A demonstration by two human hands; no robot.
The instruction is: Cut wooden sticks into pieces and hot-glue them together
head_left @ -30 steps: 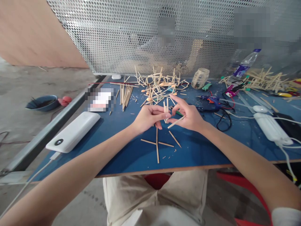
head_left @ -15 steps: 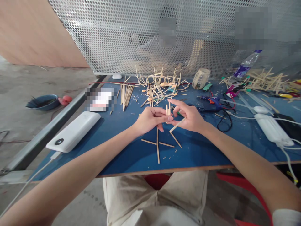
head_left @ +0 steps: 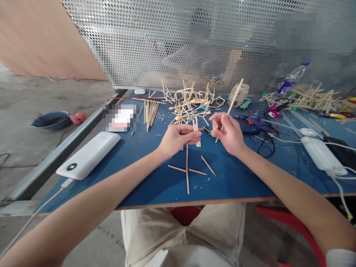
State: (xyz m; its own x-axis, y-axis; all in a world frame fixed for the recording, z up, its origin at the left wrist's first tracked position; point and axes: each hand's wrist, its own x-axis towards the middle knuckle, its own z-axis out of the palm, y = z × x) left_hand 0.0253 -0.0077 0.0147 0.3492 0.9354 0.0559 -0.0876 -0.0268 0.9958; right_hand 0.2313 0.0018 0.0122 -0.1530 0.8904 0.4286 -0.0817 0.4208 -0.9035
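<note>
Between the thumb and fingers of my left hand (head_left: 180, 136) stand a few short wooden sticks (head_left: 195, 128), held roughly upright side by side. My right hand (head_left: 229, 133) pinches one longer wooden stick (head_left: 235, 97), tilted with its top to the right. The hands are apart, both above the blue table. Below them lies a cross of thin sticks (head_left: 187, 180) on the tabletop. A single short stick (head_left: 208, 165) rests to the right of the cross, among tiny wood bits. Pliers (head_left: 207, 130), partly hidden, lie between the hands.
Behind my hands is a tangle of joined sticks (head_left: 191, 98); loose sticks (head_left: 151, 115) lie left of it. A glue gun (head_left: 249, 120), a clear jar (head_left: 238, 94) and a bottle (head_left: 290, 81) stand rightward. A power bank (head_left: 89, 155) sits left. Perforated metal (head_left: 155, 33) closes the back.
My right hand has moved away from my left, and its stick now points up and right instead of down at the table. My left hand still holds its sticks.
</note>
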